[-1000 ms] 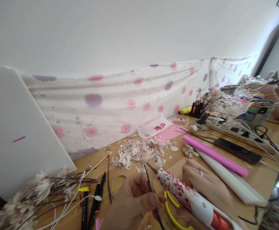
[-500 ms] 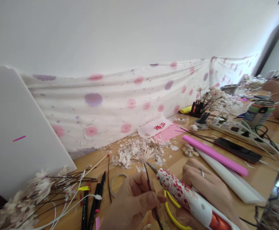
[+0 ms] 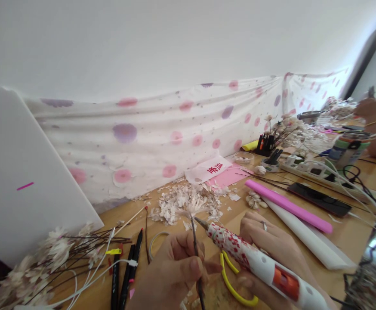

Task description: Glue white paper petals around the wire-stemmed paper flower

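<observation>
Between thumb and fingers, my left hand (image 3: 175, 269) pinches a thin dark stem (image 3: 195, 241) that stands nearly upright. Pale petal-like strands (image 3: 190, 207) show at the stem's top, hard to separate from the scraps behind. My right hand (image 3: 272, 245) is wrapped round a glue gun (image 3: 239, 247), white with red speckles and an orange part. Its metal nozzle points up and left, close beside the stem's top; whether they touch I cannot tell. Under the hands lie yellow-handled scissors (image 3: 229, 280), their blades hidden.
Petal scraps (image 3: 188, 200) are heaped beyond my hands. Flower stems (image 3: 59, 254), markers (image 3: 136, 245) and white cables lie left, below a white board (image 3: 29, 172). A pink roll (image 3: 288, 206), a phone (image 3: 318, 199) and a power strip (image 3: 323, 176) lie right. Another person's arm (image 3: 375, 125) is far right.
The stem and the glue gun have shifted slightly left together with both hands. The nozzle stays close to the stem. The other person's hand at far right has changed pose.
</observation>
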`<state>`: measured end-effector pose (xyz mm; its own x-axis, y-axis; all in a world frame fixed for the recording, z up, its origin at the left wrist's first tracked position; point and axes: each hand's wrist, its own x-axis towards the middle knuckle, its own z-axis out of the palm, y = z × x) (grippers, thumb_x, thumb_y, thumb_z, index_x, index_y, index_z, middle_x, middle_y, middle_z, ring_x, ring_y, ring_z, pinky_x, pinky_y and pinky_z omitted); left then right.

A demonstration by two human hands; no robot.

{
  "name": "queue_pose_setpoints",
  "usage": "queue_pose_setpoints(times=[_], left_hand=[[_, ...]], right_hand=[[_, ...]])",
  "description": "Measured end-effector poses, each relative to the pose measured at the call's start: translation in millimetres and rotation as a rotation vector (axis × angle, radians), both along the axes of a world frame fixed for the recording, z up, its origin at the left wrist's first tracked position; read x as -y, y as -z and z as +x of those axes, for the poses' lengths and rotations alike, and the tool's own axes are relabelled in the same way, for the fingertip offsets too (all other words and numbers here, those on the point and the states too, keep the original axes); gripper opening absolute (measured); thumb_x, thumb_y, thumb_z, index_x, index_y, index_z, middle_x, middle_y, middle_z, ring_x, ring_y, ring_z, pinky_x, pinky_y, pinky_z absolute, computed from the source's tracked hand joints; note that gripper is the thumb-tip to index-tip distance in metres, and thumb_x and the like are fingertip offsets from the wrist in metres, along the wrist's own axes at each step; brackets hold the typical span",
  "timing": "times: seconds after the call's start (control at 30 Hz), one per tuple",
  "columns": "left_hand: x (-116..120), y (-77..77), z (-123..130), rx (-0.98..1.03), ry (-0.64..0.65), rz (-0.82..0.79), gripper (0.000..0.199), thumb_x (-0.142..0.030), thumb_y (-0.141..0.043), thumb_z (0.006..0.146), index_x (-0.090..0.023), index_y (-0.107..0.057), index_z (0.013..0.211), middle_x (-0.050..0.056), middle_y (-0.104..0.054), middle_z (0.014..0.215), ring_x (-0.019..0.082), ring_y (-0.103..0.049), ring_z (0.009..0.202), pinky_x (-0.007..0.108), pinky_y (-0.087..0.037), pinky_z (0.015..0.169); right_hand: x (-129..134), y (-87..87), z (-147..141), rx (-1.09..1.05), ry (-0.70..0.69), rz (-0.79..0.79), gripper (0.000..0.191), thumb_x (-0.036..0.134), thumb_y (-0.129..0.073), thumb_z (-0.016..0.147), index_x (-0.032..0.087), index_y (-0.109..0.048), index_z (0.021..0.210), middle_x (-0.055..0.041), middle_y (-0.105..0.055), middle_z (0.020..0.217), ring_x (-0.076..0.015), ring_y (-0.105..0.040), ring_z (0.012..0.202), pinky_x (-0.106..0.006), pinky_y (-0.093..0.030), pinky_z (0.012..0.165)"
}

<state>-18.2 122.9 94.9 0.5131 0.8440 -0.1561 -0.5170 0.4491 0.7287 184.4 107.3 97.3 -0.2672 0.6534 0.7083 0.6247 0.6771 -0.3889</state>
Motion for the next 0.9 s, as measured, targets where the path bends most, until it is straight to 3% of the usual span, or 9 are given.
queue_pose_setpoints(times=[0.1, 0.23, 0.33, 0.4, 0.5, 0.6, 0.7, 0.77, 0.9], left_hand=[[-5.2, 3.4, -5.3, -0.005, 0.061, 0.058, 0.031, -0.036, -0.101, 0.053, -0.021, -0.076, 0.063, -0.006, -0.066, 0.053, 0.006, -0.062, 0.052, 0.022, -0.054, 0.073], [-14.6, 2.3, -12.7, -0.079, 0.021, 0.097, 0.034, -0.039, -0.102, 0.050, -0.022, -0.077, 0.064, -0.007, -0.065, 0.052, 0.003, -0.055, 0.045, 0.023, -0.055, 0.075], [-24.7, -2.3, -21.2, -0.237, -0.091, 0.194, 0.039, -0.043, -0.102, 0.047, -0.019, -0.075, 0.061, -0.005, -0.066, 0.053, 0.005, -0.056, 0.046, 0.020, -0.052, 0.064], [-31.9, -4.6, -30.6, -0.390, -0.223, 0.269, 0.038, -0.042, -0.102, 0.048, -0.020, -0.074, 0.061, -0.003, -0.068, 0.055, 0.009, -0.064, 0.056, 0.019, -0.049, 0.059], [-39.3, -6.2, -48.7, -0.601, -0.440, 0.348, 0.037, -0.036, -0.102, 0.047, -0.020, -0.073, 0.063, -0.003, -0.072, 0.064, 0.010, -0.065, 0.061, 0.019, -0.050, 0.062], [-40.3, -9.0, -65.5, -0.714, -0.524, 0.385, 0.031, -0.033, -0.098, 0.054, -0.021, -0.074, 0.070, -0.003, -0.074, 0.069, 0.012, -0.065, 0.064, 0.022, -0.052, 0.065], [-37.6, -14.0, -78.0, -0.808, -0.573, 0.412, 0.022, -0.028, -0.090, 0.061, -0.021, -0.072, 0.070, -0.003, -0.072, 0.069, 0.012, -0.062, 0.061, 0.025, -0.053, 0.065], [-35.9, -17.0, -84.9, -0.901, -0.591, 0.435, 0.017, -0.028, -0.087, 0.065, -0.023, -0.072, 0.072, -0.003, -0.073, 0.071, 0.013, -0.063, 0.063, 0.027, -0.054, 0.067], [-34.6, -19.3, -97.9, -1.058, -0.607, 0.446, 0.018, -0.035, -0.084, 0.067, -0.026, -0.072, 0.075, 0.002, -0.076, 0.077, 0.021, -0.068, 0.071, 0.035, -0.057, 0.069]], right_hand=[[0.2, 4.0, 4.4, -0.019, -0.046, -0.097, 0.050, 0.065, -0.046, 0.101, 0.024, -0.048, 0.073, -0.0001, -0.056, 0.067, -0.0161, -0.051, 0.061, -0.030, -0.039, 0.058], [-9.7, 26.0, 17.5, -0.092, 0.069, -0.348, 0.049, 0.064, -0.057, 0.095, 0.023, -0.052, 0.069, 0.0012, -0.058, 0.063, -0.0148, -0.052, 0.055, -0.028, -0.037, 0.052], [-24.2, 55.4, 38.6, -0.153, 0.258, -0.523, 0.037, 0.059, -0.066, 0.087, 0.023, -0.062, 0.077, -0.0003, -0.066, 0.068, -0.0186, -0.060, 0.061, -0.028, -0.044, 0.055], [-32.6, 80.1, 56.3, -0.173, 0.392, -0.527, 0.036, 0.059, -0.065, 0.084, 0.023, -0.064, 0.080, -0.0013, -0.068, 0.071, -0.0205, -0.062, 0.064, -0.030, -0.045, 0.057], [-37.3, 115.8, 81.2, -0.139, 0.502, -0.557, 0.040, 0.062, -0.057, 0.082, 0.024, -0.057, 0.070, -0.0015, -0.059, 0.061, -0.0206, -0.056, 0.057, -0.031, -0.042, 0.052], [-35.3, 137.1, 97.3, -0.069, 0.593, -0.615, 0.042, 0.063, -0.052, 0.080, 0.027, -0.047, 0.058, 0.0004, -0.049, 0.050, -0.0182, -0.047, 0.046, -0.031, -0.034, 0.045], [-33.3, 142.5, 103.6, 0.014, 0.654, -0.668, 0.043, 0.062, -0.049, 0.081, 0.029, -0.040, 0.054, 0.0008, -0.044, 0.044, -0.0178, -0.044, 0.042, -0.031, -0.031, 0.043], [-30.8, 141.1, 106.0, 0.074, 0.667, -0.699, 0.042, 0.063, -0.049, 0.080, 0.029, -0.045, 0.058, -0.0013, -0.051, 0.048, -0.0212, -0.052, 0.047, -0.033, -0.038, 0.047], [-14.4, 132.6, 119.6, 0.200, 0.721, -0.747, 0.048, 0.070, -0.056, 0.068, 0.024, -0.064, 0.076, -0.0146, -0.074, 0.079, -0.0391, -0.070, 0.080, -0.047, -0.051, 0.068]])
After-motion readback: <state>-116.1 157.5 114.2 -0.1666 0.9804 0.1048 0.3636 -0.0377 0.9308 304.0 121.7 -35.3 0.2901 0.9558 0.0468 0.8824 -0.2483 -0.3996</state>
